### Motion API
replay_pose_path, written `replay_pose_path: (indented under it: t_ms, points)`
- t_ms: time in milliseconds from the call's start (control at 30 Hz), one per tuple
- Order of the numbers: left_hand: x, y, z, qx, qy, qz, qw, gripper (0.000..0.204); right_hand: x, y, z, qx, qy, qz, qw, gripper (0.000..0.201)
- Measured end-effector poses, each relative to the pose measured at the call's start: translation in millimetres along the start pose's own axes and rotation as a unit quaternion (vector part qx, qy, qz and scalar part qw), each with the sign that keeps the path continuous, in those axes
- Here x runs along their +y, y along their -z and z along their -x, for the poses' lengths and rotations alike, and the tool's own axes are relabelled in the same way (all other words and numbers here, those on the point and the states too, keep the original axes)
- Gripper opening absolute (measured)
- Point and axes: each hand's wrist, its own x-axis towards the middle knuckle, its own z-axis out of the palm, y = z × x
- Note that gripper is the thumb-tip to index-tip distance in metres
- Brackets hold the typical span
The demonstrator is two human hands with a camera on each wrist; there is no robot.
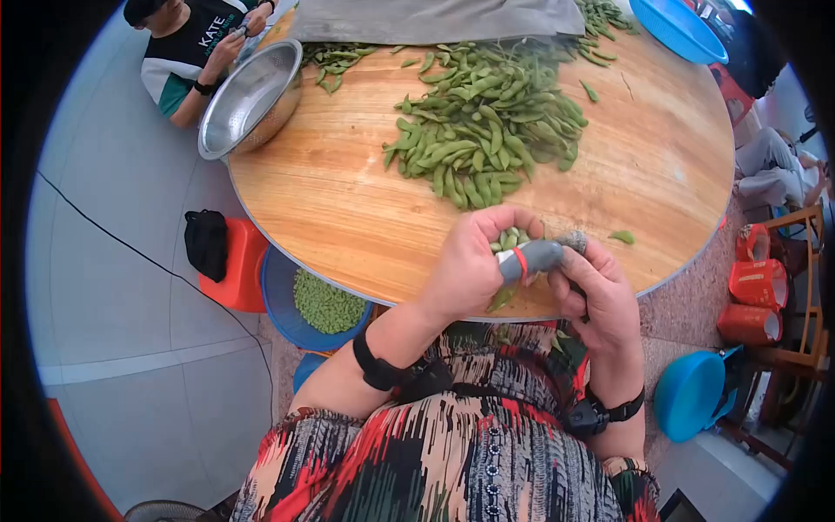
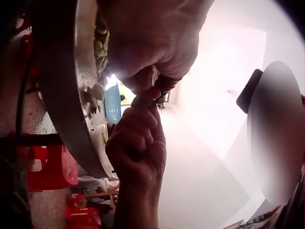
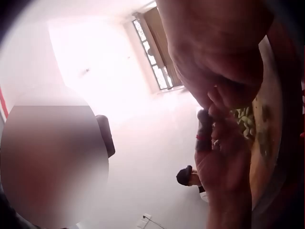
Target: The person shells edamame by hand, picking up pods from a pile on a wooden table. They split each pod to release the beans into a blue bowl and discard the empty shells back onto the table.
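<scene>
In the head view, my left hand (image 1: 470,265) is at the table's near edge, its curled fingers holding several shelled green soybeans (image 1: 511,238). A grey finger cover (image 1: 541,257) with a red band is on its thumb. A green soybean pod (image 1: 502,300) shows below that hand. My right hand (image 1: 600,291) meets the left thumb tip, thumb and fingers pinched together on a pod that they mostly hide. Another grey cover (image 1: 571,239) is on one of its fingers. Beyond both hands lies a large heap of soybean pods (image 1: 487,122).
The round wooden table (image 1: 322,200) carries a metal colander (image 1: 252,100) at the far left and a blue basket (image 1: 683,30) at the far right. A blue tub (image 1: 283,300) of shelled beans stands below, beside a red stool (image 1: 237,270). A person (image 1: 187,52) sits across.
</scene>
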Motion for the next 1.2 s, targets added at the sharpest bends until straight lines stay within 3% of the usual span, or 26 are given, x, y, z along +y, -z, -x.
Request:
replay_pose_path:
  t_ms: [67, 100, 167, 200, 267, 300, 367, 400, 467, 500, 533, 567, 633, 667, 700, 733, 767, 800, 833, 900, 933, 967, 1033, 1067, 1133, 1200]
  points:
    - [2.1, -1.4, -6.2, 0.033, 0.042, 0.040, 0.998, 0.015, 1.5, -5.3, -4.7, 0.104, 0.118, 0.212, 0.964, 0.013]
    - [2.1, 2.0, -11.7, 0.031, 0.032, 0.027, 0.999, 0.015, 0.2, -7.0, -10.0, 0.096, 0.132, 0.209, 0.964, 0.013]
    - [-4.9, 0.1, -16.4, 0.045, 0.056, 0.077, 0.994, 0.017, -12.1, -11.8, -5.2, 0.157, 0.269, 0.506, 0.804, 0.015]
    - [-2.6, -1.3, -13.0, 0.048, 0.063, 0.079, 0.994, 0.017, -17.0, -11.0, -3.8, 0.158, 0.262, 0.505, 0.807, 0.015]
    - [6.4, -0.8, -9.0, 0.096, 0.062, 0.057, 0.992, 0.022, -34.9, 4.3, -6.8, 0.285, 0.305, 0.626, 0.659, 0.013]
    - [11.6, 7.1, -3.7, 0.106, 0.026, 0.045, 0.993, 0.024, -41.9, 21.9, -12.1, 0.284, 0.304, 0.627, 0.659, 0.013]
    - [26.9, 30.8, 19.0, 0.144, -0.055, 0.032, 0.988, 0.027, -48.7, 55.5, -21.0, 0.363, 0.308, 0.676, 0.562, 0.013]
    - [35.8, 43.4, 33.9, 0.172, -0.102, 0.029, 0.979, 0.028, -46.8, 52.8, -18.5, 0.361, 0.310, 0.677, 0.562, 0.013]
    - [50.4, 69.5, 63.4, 0.300, -0.182, 0.029, 0.936, 0.025, -31.9, 40.3, -3.7, 0.159, 0.207, 0.792, 0.553, 0.015]
    - [51.6, 92.5, 81.3, 0.339, -0.214, 0.016, 0.916, 0.025, -27.1, 28.5, 7.0, 0.057, 0.218, 0.728, 0.648, 0.020]
    - [49.1, 110.9, 96.5, 0.383, -0.264, -0.008, 0.885, 0.025, -29.0, 11.8, 18.1, 0.010, 0.127, 0.697, 0.706, 0.021]
    - [46.7, 130.1, 112.0, 0.413, -0.296, -0.008, 0.862, 0.025, -31.8, 5.5, 21.7, -0.023, 0.076, 0.710, 0.700, 0.022]
    - [33.5, 169.7, 143.2, 0.446, -0.324, -0.012, 0.834, 0.024, -30.2, -8.9, 17.0, 0.032, 0.098, 0.626, 0.773, 0.022]
    - [20.1, 190.7, 158.1, 0.523, -0.276, -0.112, 0.799, 0.025, -25.5, -17.2, 9.2, 0.027, 0.096, 0.625, 0.774, 0.022]
    - [4.8, 215.3, 172.4, 0.586, -0.225, -0.210, 0.749, 0.026, -21.0, -26.2, -5.2, 0.098, 0.167, 0.633, 0.749, 0.022]
    - [-23.3, 252.3, 194.3, 0.587, -0.226, -0.211, 0.748, 0.026, -17.0, -33.6, -19.2, 0.169, 0.237, 0.635, 0.716, 0.022]
    - [-57.7, 293.4, 218.8, 0.540, -0.046, -0.459, 0.704, 0.030, -12.5, -38.4, -34.2, 0.168, 0.239, 0.634, 0.716, 0.022]
    - [-72.8, 314.6, 232.6, 0.442, 0.139, -0.662, 0.589, 0.034, -7.1, -41.9, -50.5, 0.182, 0.242, 0.685, 0.663, 0.021]
    - [-68.6, 315.3, 233.3, 0.442, 0.138, -0.663, 0.589, 0.034, -3.2, -43.2, -60.5, 0.197, 0.243, 0.732, 0.605, 0.021]
    - [-55.1, 314.6, 232.6, 0.493, -0.024, -0.711, 0.500, 0.039, 0.2, -44.1, -69.1, 0.204, 0.234, 0.730, 0.609, 0.019]
    - [-32.3, 285.4, 217.6, 0.596, -0.019, -0.432, 0.677, 0.032, 1.4, -44.7, -72.1, 0.205, 0.223, 0.730, 0.612, 0.018]
    - [-14.4, 264.0, 205.8, 0.601, -0.020, -0.429, 0.675, 0.032, 1.1, -42.5, -73.8, 0.200, 0.227, 0.732, 0.610, 0.018]
    - [16.0, 225.6, 185.1, 0.557, -0.132, -0.164, 0.803, 0.031, 0.1, -29.7, -69.2, 0.231, 0.277, 0.691, 0.627, 0.016]
    - [28.0, 201.3, 168.0, 0.557, -0.132, -0.163, 0.804, 0.031, -2.7, -24.5, -65.0, 0.251, 0.263, 0.708, 0.605, 0.013]
    - [39.6, 146.9, 130.7, 0.447, -0.198, -0.109, 0.866, 0.024, -8.9, -20.5, -55.3, 0.265, 0.259, 0.705, 0.605, 0.013]
    - [41.1, 98.4, 97.9, 0.361, -0.165, -0.145, 0.906, 0.025, -9.8, -18.0, -50.3, 0.276, 0.259, 0.701, 0.605, 0.013]
